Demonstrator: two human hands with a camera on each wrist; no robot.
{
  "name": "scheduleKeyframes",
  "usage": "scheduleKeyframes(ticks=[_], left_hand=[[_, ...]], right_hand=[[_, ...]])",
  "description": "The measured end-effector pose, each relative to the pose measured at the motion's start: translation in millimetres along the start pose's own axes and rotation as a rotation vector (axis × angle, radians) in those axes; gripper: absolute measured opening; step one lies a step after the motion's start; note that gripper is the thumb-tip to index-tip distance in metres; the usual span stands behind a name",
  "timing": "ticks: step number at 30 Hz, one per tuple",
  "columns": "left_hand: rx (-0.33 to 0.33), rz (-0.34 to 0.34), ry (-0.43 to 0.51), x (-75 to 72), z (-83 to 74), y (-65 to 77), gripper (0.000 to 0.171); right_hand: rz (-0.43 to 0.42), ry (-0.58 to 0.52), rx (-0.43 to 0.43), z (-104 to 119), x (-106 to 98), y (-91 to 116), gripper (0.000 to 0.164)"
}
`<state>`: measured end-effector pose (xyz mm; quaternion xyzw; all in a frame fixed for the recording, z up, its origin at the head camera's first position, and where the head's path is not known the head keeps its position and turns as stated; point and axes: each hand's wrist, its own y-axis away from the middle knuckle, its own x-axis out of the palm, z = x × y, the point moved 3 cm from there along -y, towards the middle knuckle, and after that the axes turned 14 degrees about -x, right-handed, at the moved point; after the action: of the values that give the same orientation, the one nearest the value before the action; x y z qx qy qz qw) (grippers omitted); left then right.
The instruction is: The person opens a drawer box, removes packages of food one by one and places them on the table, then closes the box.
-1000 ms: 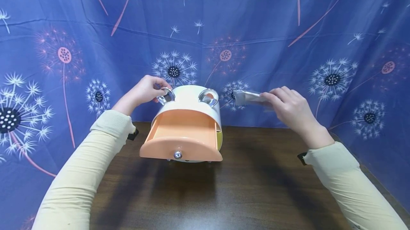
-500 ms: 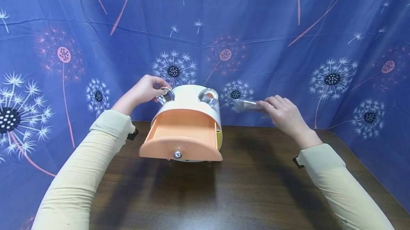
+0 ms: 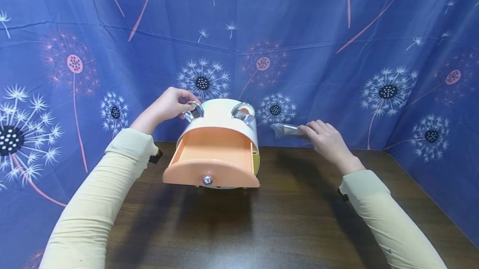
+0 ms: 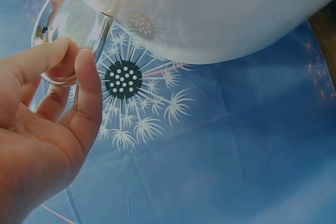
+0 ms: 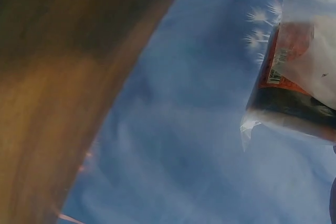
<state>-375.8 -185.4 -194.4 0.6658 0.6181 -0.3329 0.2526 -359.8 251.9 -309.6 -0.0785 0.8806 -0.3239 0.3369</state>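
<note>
A white rounded drawer box [image 3: 220, 113] with two chrome rings like ears stands on the table. Its orange drawer [image 3: 214, 171], fitted with a chrome knob [image 3: 207, 180], is pulled out and holds nothing visible. My left hand [image 3: 170, 106] pinches the left chrome ring [image 4: 76, 17] between thumb and fingers. To the right of the box, my right hand [image 3: 327, 141] pinches one end of a clear plastic packet [image 3: 287, 130] above the table. Inside the packet, the right wrist view shows an orange and black wrapper [image 5: 296, 85] with a barcode. That hand is almost wholly outside the right wrist view.
A brown wooden table [image 3: 239, 227] lies under both arms. Behind it hangs a blue curtain [image 3: 318, 73] with dandelion prints, close to the back of the box. The second chrome ring [image 3: 251, 115] is on the box's right. Something yellow [image 3: 256, 163] shows under the drawer's right side.
My right hand has come down and a little to the left with the packet, which now hangs lower beside the box. The left hand and the drawer have stayed put.
</note>
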Motion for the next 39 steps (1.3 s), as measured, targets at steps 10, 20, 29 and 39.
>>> scheduleKeyframes(ticks=[10,20,29,39], left_hand=[[-0.022,0.026,0.052,0.1,0.3,1.0,0.021],[-0.039,0.036,0.051,-0.4,-0.2,2.3,0.023],[-0.045,0.038,0.052,0.4,-0.3,1.9,0.023],[-0.034,0.033,0.050,0.7,-0.6,1.6,0.021]], right_hand=[[0.109,-0.056,0.037,7,27,23,0.039],[0.201,-0.132,0.050,16,48,37,0.054],[0.239,-0.148,0.010,20,60,50,0.053],[0.303,-0.204,0.001,27,68,60,0.055]])
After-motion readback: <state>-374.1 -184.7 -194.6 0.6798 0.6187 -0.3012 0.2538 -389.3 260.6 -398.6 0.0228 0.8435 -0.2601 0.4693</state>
